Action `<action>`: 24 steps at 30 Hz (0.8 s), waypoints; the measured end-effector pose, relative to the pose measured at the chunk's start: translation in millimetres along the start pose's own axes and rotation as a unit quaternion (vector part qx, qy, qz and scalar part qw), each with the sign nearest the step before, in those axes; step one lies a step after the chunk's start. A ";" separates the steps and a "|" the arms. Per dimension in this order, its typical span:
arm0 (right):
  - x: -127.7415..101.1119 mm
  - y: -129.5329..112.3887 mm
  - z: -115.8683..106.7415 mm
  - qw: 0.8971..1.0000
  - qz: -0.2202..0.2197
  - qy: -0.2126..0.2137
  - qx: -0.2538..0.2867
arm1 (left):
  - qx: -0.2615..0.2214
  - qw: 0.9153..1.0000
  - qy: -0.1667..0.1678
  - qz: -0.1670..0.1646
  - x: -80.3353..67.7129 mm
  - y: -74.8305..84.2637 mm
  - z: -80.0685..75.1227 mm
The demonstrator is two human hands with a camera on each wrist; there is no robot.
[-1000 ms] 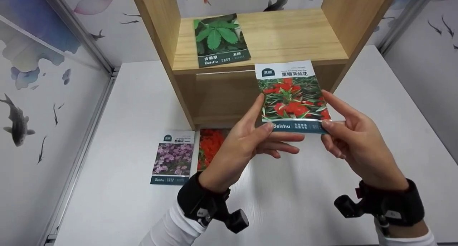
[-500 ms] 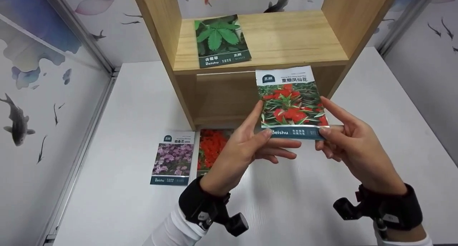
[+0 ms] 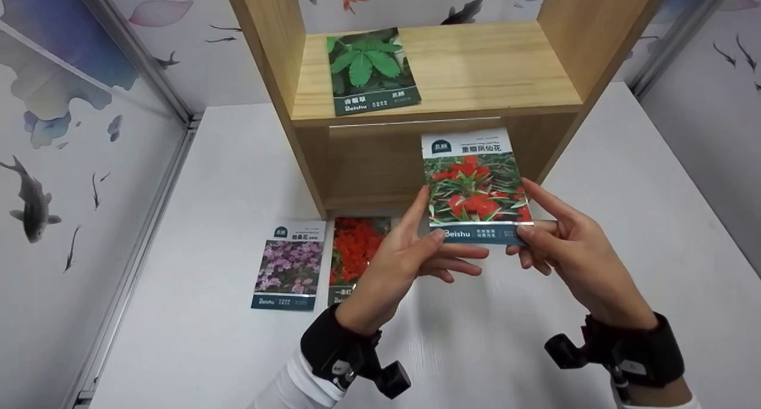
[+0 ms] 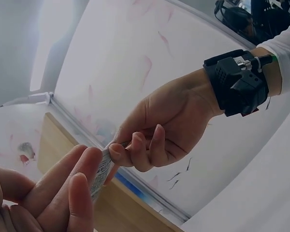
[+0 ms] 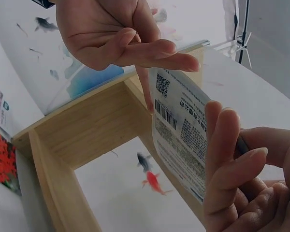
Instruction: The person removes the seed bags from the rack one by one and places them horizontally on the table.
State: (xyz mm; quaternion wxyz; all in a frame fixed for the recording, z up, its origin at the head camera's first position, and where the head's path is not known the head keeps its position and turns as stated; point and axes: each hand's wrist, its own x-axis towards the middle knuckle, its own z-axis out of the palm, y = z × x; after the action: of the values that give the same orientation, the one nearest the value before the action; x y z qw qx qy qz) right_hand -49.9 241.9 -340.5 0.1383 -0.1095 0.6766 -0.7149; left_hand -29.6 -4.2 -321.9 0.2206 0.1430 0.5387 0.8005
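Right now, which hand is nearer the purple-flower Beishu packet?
Left hand: right of the purple-flower Beishu packet, at the held red-flower packet's left edge; right hand is farther right, at its opposite edge.

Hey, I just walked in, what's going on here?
A person is holding up a red-and-green packet with a flower picture, pinching its lower left side with the left hand and its lower right with the right hand. It is in front of a wooden shelf, off the table. A leaf packet lies on the shelf. On the table, a purple packet lies beside a red packet, which the left arm partly hides in the head view.
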 end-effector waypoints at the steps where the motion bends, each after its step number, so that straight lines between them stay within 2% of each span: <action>1: 0.4 1.8 0.0 1.000 0.003 0.002 -0.005 | 0.002 1.000 0.001 0.000 -0.3 -0.9 -0.6; 7: 2.0 12.2 1.8 0.999 0.010 0.008 -0.046 | 0.015 1.000 0.009 -0.011 -1.9 -7.6 -5.8; 12: 2.8 21.9 7.0 0.995 0.032 0.035 -0.083 | 0.034 0.999 0.016 -0.022 -3.3 -15.6 -12.8; 15: 3.5 28.5 9.7 0.993 0.048 0.047 -0.093 | 0.037 0.999 0.018 -0.028 -3.8 -20.2 -16.9; 24: 8.5 44.6 13.8 0.992 0.064 0.046 -0.099 | 0.041 0.998 0.031 -0.035 -5.8 -33.9 -27.2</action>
State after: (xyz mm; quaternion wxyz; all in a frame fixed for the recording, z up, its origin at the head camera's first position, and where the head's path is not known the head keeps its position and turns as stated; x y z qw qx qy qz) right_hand -51.0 223.9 -384.4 0.1412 -0.0459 0.7554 -0.6383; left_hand -30.6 -17.9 -363.6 0.2254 0.1084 0.5826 0.7733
